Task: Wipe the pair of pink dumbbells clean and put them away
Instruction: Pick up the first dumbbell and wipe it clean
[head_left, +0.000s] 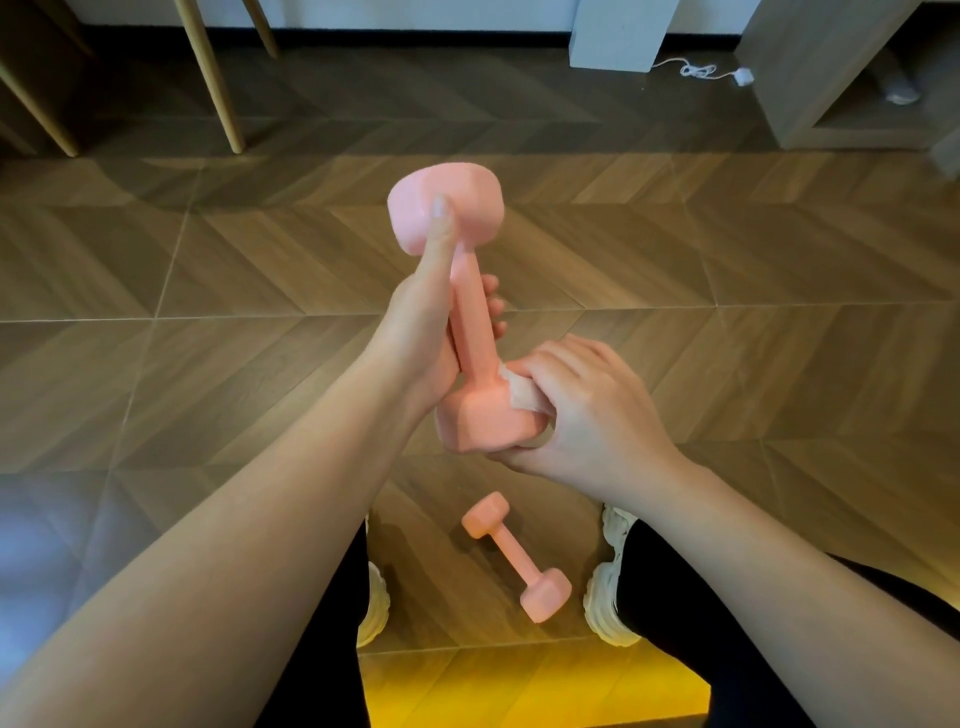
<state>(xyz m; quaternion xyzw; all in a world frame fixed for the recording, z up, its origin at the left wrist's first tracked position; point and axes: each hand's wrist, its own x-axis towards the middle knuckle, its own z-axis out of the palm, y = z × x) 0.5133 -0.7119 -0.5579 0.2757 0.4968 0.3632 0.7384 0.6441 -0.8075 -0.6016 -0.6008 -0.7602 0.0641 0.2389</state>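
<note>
One dumbbell in left hand and right hand.

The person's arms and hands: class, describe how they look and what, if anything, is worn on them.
The left forearm and right forearm are bare, with no sleeves in view. The left hand and right hand show no gloves, rings, watch or bracelet. The left thumbnail looks short and unpainted.

no readable text, no labels, no numbers anywhere
</note>
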